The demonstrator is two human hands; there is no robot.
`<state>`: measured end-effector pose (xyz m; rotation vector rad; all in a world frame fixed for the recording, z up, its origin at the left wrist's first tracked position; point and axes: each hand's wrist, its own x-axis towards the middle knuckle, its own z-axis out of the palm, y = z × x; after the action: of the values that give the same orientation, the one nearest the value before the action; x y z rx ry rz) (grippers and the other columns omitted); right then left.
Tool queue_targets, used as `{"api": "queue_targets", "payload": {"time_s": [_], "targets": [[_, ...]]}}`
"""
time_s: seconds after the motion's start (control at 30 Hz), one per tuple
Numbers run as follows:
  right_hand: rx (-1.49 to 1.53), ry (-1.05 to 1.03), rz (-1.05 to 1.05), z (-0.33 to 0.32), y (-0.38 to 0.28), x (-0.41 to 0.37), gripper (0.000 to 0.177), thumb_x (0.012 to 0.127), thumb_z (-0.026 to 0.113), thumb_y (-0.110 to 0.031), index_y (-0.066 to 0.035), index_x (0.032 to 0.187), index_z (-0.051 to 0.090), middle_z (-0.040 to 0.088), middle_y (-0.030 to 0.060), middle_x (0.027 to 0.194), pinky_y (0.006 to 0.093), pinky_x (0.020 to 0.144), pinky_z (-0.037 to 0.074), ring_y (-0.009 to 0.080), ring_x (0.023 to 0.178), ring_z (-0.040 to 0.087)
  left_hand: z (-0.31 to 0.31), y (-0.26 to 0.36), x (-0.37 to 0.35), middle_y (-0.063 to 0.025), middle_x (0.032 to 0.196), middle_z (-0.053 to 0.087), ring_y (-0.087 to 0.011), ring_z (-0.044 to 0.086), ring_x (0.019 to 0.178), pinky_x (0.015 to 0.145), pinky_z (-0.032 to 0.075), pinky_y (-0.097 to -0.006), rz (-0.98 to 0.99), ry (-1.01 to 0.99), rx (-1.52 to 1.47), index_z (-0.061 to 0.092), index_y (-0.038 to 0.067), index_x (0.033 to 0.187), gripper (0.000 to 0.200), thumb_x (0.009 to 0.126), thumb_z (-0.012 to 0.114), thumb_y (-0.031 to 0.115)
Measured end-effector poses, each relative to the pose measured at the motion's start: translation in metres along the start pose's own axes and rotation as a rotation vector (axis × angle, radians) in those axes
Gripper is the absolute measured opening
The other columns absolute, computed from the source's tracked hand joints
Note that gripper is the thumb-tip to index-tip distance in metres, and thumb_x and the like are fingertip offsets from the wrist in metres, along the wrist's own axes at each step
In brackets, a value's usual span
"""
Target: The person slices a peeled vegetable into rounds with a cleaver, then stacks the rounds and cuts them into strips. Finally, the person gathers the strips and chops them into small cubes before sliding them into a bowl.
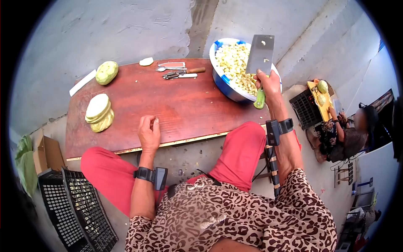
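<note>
Leopard-print shirt (184, 214) lies nearest us. Left of our left hand (149, 132): stacked pale slices (99, 110); farther off, a whole peeled piece (106, 73). Left fingers curl loosely over the table (138, 90); whether they enclose anything, we cannot tell. Beyond them, rightward: spoon (161, 69) and peeler (174, 75). Left of our right hand (268, 82), a bowl (228, 86) holds diced pieces (231, 63). Right fingers are wrapped round the cleaver (260, 52), its blade overlapping the bowl in view. Risks, we judge: a loose grip could drop it; a low swing could clip the rim and spill dice.
</note>
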<state>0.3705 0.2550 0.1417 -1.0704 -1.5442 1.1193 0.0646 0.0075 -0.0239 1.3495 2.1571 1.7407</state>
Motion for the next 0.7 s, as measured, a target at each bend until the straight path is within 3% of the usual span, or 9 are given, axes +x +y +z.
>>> {"api": "queue_targets", "payload": {"time_s": [0.13,0.2,0.37,0.53,0.7], "targets": [[0.52,-0.228,0.205,0.019,0.009,-0.025,0.016,0.096,0.062,-0.015,-0.004,0.101,0.051,0.06,0.0057,0.078,0.0249,0.047,0.044,0.01,0.052,0.05,0.002,0.0,-0.002,-0.0114,0.091,0.059,-0.0212,0.063,0.075,0.067,0.052,-0.0307,0.021,-0.01,0.008,0.061,-0.002,0.092,0.008,0.09,0.064,0.005],[0.617,-0.314,0.24,0.034,0.015,-0.043,0.014,0.097,0.061,-0.016,-0.006,0.1,0.052,0.059,0.0044,0.077,0.0236,0.047,0.043,0.0091,0.053,0.051,0.003,0.0,-0.002,-0.0118,0.09,0.059,-0.0221,0.063,0.075,0.067,0.052,-0.0308,0.056,-0.004,0.029,0.061,-0.001,0.091,0.008,0.09,0.064,0.005],[0.457,-0.564,0.316,0.074,0.033,-0.085,0.024,0.092,0.066,-0.017,-0.002,0.106,0.054,0.062,0.0051,0.078,0.021,0.046,0.041,0.0081,0.051,0.05,0.003,0.006,-0.006,-0.0141,0.089,0.059,-0.0314,0.059,0.079,0.07,0.048,-0.0389,0.119,-0.004,0.088,0.06,-0.001,0.088,0.008,0.087,0.065,0.006],[0.467,-0.841,0.435,0.11,0.057,-0.106,0.024,0.091,0.068,-0.015,0.0,0.106,0.056,0.063,0.0054,0.076,0.0215,0.044,0.042,0.0078,0.051,0.055,0.0,0.011,-0.007,-0.0141,0.089,0.059,-0.0314,0.059,0.081,0.072,0.047,-0.0394,0.188,-0.007,0.157,0.059,0.0,0.087,0.007,0.088,0.064,0.005],[0.543,-0.818,0.531,0.131,0.096,-0.116,0.021,0.092,0.067,-0.015,-0.002,0.105,0.057,0.062,0.0048,0.075,0.0219,0.044,0.043,0.0082,0.051,0.054,0.002,0.013,-0.007,-0.0136,0.088,0.059,-0.0304,0.058,0.082,0.074,0.047,-0.0386,0.27,-0.025,0.258,0.059,-0.001,0.086,0.005,0.088,0.063,0.002]]}}
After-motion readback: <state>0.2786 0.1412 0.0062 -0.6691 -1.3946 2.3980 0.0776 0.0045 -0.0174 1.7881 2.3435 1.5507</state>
